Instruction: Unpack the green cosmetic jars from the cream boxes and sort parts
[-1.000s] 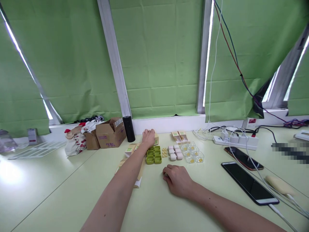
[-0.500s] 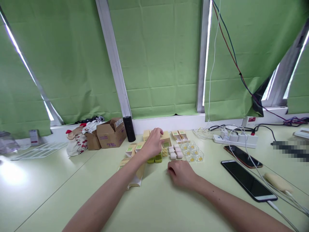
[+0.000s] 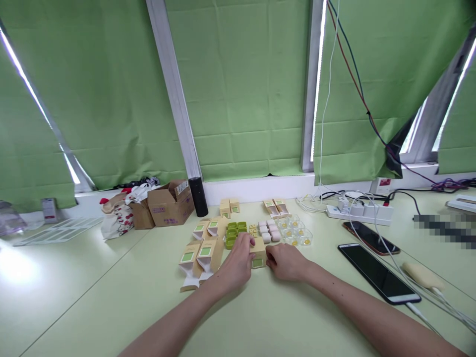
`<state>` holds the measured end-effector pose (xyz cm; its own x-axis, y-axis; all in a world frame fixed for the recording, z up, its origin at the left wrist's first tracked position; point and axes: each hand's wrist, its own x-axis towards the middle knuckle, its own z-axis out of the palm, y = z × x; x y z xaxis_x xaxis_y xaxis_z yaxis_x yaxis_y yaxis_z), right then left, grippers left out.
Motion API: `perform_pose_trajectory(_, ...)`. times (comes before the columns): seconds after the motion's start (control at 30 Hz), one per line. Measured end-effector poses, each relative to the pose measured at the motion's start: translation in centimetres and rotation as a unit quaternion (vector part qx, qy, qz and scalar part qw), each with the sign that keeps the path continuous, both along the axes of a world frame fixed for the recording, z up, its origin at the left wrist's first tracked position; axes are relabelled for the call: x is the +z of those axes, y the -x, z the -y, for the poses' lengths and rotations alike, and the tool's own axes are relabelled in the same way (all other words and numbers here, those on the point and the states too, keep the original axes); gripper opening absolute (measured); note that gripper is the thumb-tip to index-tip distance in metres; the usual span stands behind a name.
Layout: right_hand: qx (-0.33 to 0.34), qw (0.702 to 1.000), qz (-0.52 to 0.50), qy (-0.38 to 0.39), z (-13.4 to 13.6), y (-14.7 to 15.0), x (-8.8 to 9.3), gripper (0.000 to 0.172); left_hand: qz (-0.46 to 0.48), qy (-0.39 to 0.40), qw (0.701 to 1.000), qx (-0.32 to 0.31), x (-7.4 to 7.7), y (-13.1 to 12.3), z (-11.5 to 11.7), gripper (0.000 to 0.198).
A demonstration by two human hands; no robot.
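Note:
A small tan cardboard box with a green label stands on the table between my hands. My left hand is closed on its left side. Curled at the box's right edge, my right hand grips it there, though its fingertips are partly hidden. Just behind are green square cups, tiny yellow pieces, white and pink rounded blocks, and clear cups with yellow centres. Several opened tan boxes lie left of my left hand.
Two small boxes and two opened ones sit farther back. A black cylinder and a brown carton stand at back left. Phones, white cables and a power strip occupy the right.
My left hand has brought a small cardboard box from the back row towards me, down in front of the cups. My right hand has shifted slightly and now meets the box's right side.

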<state>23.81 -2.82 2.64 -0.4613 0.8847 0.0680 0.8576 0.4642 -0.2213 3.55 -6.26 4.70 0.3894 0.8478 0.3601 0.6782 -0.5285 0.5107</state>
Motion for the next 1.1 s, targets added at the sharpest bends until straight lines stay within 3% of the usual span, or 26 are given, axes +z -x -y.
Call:
perform_pose_trajectory(0.23,0.032,0.997,-0.069,0.013,-0.1,-1.3,-0.4,0.007,0.113,0.04,0.993,0.017,-1.1,0.8,-0.6,0.026)
perform_pose_trajectory(0.37,0.059,0.991,-0.119,0.015,-0.3,-1.8,-0.6,0.01,0.243,0.049,0.968,0.024,-1.5,1.0,-1.2,0.02)
perform_pose_trajectory(0.47,0.063,0.986,-0.15,-0.026,-0.3,-1.7,-1.0,0.015,0.293,0.062,0.953,0.034,-1.9,0.9,-1.4,0.021)
perform_pose_trajectory(0.63,0.112,0.968,-0.19,-0.118,0.4,-1.4,-1.5,0.014,0.303,0.074,0.949,0.041,-2.3,0.7,-1.3,0.026)
perform_pose_trajectory(0.8,0.177,0.951,-0.201,-0.156,0.9,-1.1,-1.7,0.015,0.296,0.085,0.95,0.045,-2.1,0.5,-1.2,0.028)
perform_pose_trajectory(1.1,0.13,0.958,-0.183,-0.177,0.2,-1.5,-2.1,0.018,0.291,0.082,0.951,0.064,-2.4,0.6,-1.2,0.03)
